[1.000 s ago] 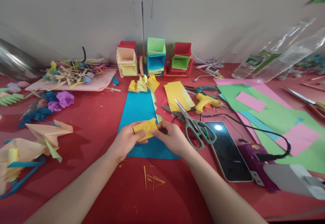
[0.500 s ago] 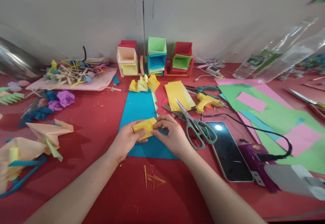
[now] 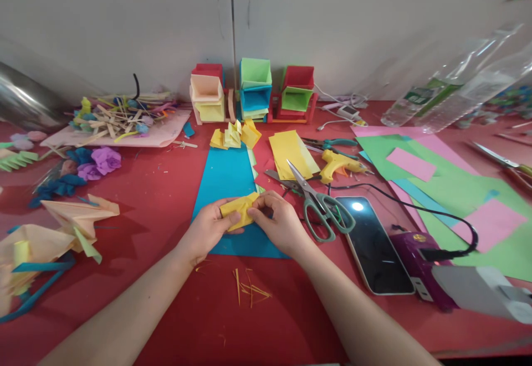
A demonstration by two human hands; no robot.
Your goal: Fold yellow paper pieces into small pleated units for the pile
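A small folded piece of yellow paper [image 3: 238,211] is held between both hands, above a blue sheet [image 3: 233,175] on the red table. My left hand [image 3: 211,223] grips its left end, thumb on the front face and fingers behind. My right hand [image 3: 277,217] pinches the right edge between thumb and fingers. Beyond the blue sheet lie folded yellow paper pieces [image 3: 235,134]. A stack of yellow paper [image 3: 288,155] lies to their right. Grey-green-handled scissors [image 3: 320,205] rest just right of my right hand.
A phone [image 3: 376,249], a purple device [image 3: 424,266] with a black cable and a yellow glue gun [image 3: 341,165] lie right. Green paper [image 3: 465,200] spreads farther right. Coloured paper boxes [image 3: 255,97] stand by the wall. Paper flowers [image 3: 103,161] and a folded peach piece [image 3: 85,216] sit left.
My right thumb and fingers have moved slightly left over the yellow paper's right end. Its surface now looks more creased. Both hands keep their hold.
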